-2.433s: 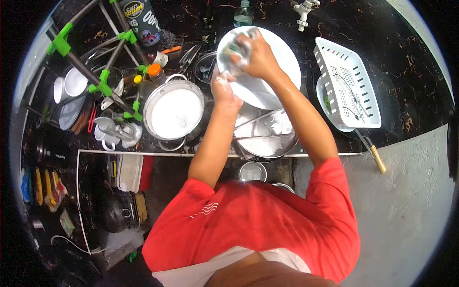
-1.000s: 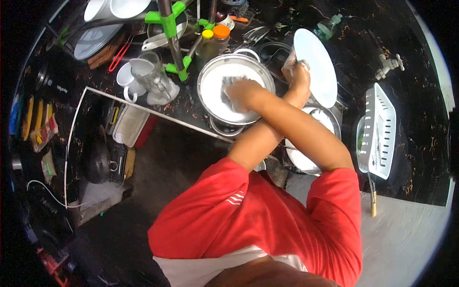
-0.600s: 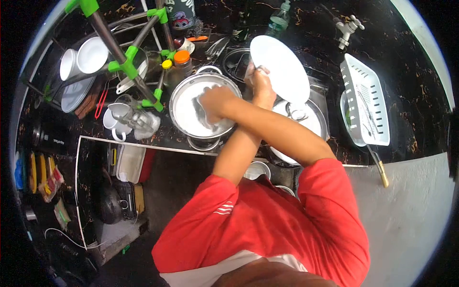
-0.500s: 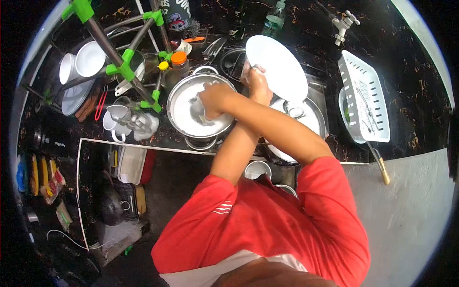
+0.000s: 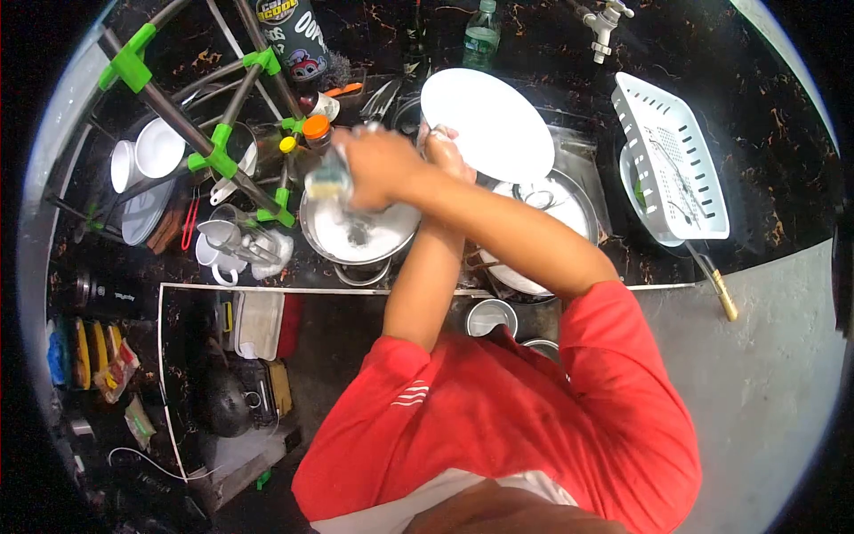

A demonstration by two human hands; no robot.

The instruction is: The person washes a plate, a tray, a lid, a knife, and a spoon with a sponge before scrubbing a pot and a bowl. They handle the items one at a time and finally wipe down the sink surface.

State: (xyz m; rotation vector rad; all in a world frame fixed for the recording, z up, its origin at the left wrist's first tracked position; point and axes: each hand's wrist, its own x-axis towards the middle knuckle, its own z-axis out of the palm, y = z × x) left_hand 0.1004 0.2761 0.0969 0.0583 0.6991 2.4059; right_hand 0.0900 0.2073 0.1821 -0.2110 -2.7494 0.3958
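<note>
My forearms cross, the right one above the left. My right hand (image 5: 381, 167) is closed round a wet sponge (image 5: 329, 181), slightly blurred, just above a pot of white suds (image 5: 360, 233). Farther right, my left hand (image 5: 449, 153) grips the left edge of a white plate (image 5: 489, 123). The plate is tilted over a second pan (image 5: 578, 214) of whitish water, which has a utensil or handle in it. Part of my left hand is hidden behind the plate.
A white perforated basket (image 5: 672, 160) stands at the right, below a tap (image 5: 607, 27). At the left are a green-jointed metal rack (image 5: 218, 147), white cups (image 5: 160, 149) and a glass pitcher (image 5: 236, 238). A green bottle (image 5: 481, 36) stands at the back.
My right hand has come up out of the suds with the sponge and moved left. The plate stays in my left hand. The whole view has shifted a little.
</note>
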